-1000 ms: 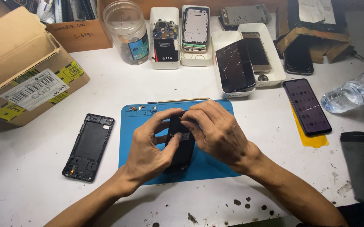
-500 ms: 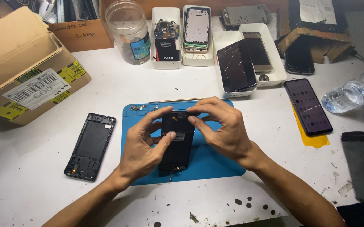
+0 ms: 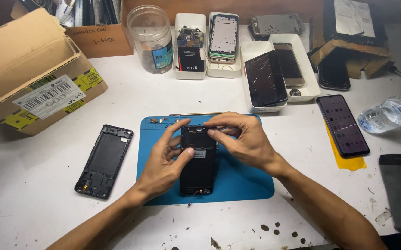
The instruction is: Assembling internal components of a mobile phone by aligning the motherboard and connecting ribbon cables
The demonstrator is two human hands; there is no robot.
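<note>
The opened phone [image 3: 198, 159] now lies flat on the blue mat [image 3: 246, 185], back side up, with its top end bared to the camera; 1 second ago both hands were bunched over it and hid most of it, and they have since drawn up toward its top edge. The left hand [image 3: 163, 159] rests along the phone's left side, thumb laid across the dark body just below the top section and fingers curled up to the upper left corner, so it steadies the phone rather than gripping it hard. The right hand [image 3: 244, 139] has its thumb and forefinger pressed together at the top edge, pinching at something there too small to make out. Judging by this, the work has narrowed from the whole body to the top end. A thin metal tool [image 3: 195, 114] and a few tiny screws [image 3: 156, 121] lie on the mat just above the hands, untouched. A separate black frame [image 3: 104, 160] lies on the table [image 3: 47, 208] to the left, well apart from the mat.
</note>
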